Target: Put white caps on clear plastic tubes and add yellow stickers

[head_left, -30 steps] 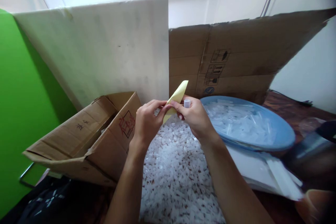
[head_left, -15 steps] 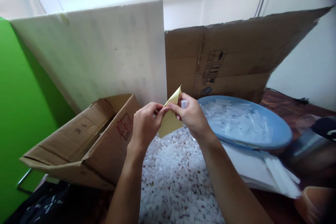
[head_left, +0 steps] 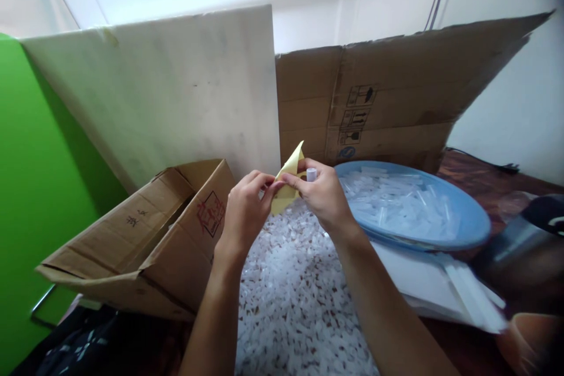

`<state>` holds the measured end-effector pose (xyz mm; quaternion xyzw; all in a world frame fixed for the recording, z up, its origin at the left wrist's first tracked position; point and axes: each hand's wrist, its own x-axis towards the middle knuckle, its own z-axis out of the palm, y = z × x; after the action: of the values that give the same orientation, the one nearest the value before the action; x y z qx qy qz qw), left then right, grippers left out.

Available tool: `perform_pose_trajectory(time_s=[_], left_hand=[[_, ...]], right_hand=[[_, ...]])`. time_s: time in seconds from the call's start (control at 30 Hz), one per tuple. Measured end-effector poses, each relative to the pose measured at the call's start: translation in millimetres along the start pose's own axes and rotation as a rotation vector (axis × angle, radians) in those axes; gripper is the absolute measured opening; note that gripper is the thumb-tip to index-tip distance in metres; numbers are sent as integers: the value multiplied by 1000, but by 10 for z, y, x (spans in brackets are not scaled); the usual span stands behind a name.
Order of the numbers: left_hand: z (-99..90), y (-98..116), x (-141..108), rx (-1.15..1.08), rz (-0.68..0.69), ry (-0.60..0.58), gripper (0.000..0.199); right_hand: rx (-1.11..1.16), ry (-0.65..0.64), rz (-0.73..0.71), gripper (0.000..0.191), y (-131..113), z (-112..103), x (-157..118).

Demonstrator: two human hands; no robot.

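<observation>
Loosely curled yellow sheet [head_left: 292,164], pinched by fingers [head_left: 291,180].

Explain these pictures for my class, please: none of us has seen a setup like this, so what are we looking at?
There is no machine, only a person's bare hands. Every picture comes from one head-worn camera, looking forward and down. The left hand and right hand both pinch a bent yellow sheet. The right hand also holds a small pale cylinder; I can't tell what it is. Below lies a spread of small white bits. On the left is an open cardboard box; on the right, a blue basin holds clear and whitish pieces.
</observation>
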<state>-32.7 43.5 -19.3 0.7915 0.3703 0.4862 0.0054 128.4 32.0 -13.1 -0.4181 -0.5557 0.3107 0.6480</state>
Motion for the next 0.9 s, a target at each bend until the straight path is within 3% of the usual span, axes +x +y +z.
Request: perform_pose_trajectory(time_s=[0.4, 0.9], left_hand=[[68, -49, -1, -171, -19, 75, 0], [88, -42, -2, -169, -35, 31, 3]], right_hand=[[-62, -24, -39, 31, -31, -43, 10], [-93, -96, -50, 31, 14, -98, 37]])
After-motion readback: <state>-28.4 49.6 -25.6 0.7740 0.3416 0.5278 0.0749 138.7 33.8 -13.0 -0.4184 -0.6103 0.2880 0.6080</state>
